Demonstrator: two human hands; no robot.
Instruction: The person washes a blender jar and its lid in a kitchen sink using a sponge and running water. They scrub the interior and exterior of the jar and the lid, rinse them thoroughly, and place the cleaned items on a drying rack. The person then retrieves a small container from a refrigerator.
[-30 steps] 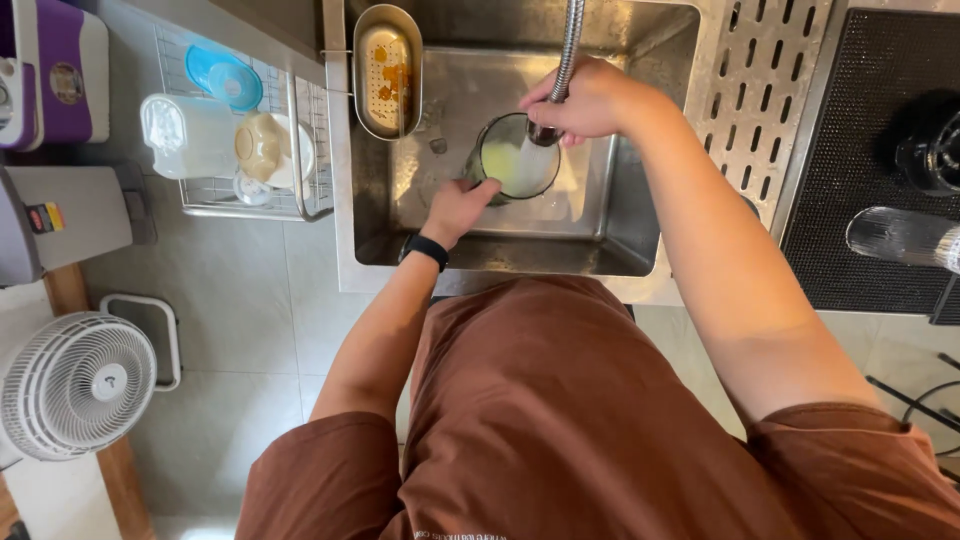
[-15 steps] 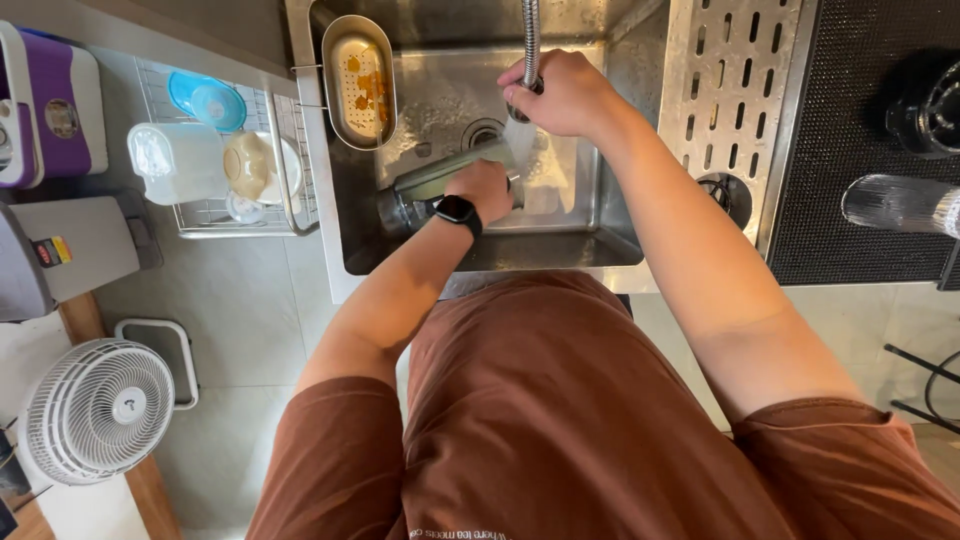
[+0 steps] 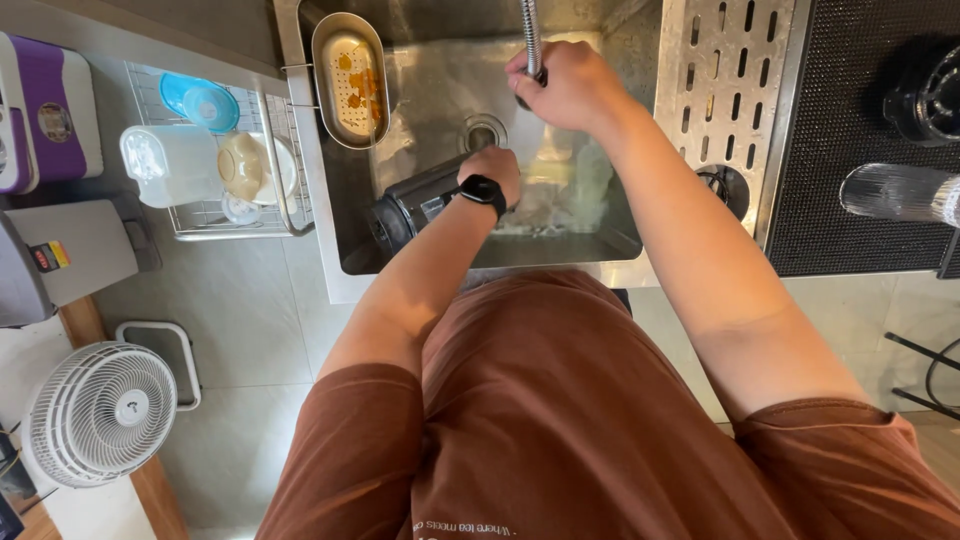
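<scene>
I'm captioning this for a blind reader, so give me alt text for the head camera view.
Seen from above, a person at a steel sink grips the faucet hose with the right hand while the left hand holds a dark jug lying in the basin. A dish rack sits left, a fan on the floor.

Steel sink (image 3: 350, 250), dark jug (image 3: 415, 205) lying inside, oval strainer tray (image 3: 350, 75) seemingly hung on rim
</scene>
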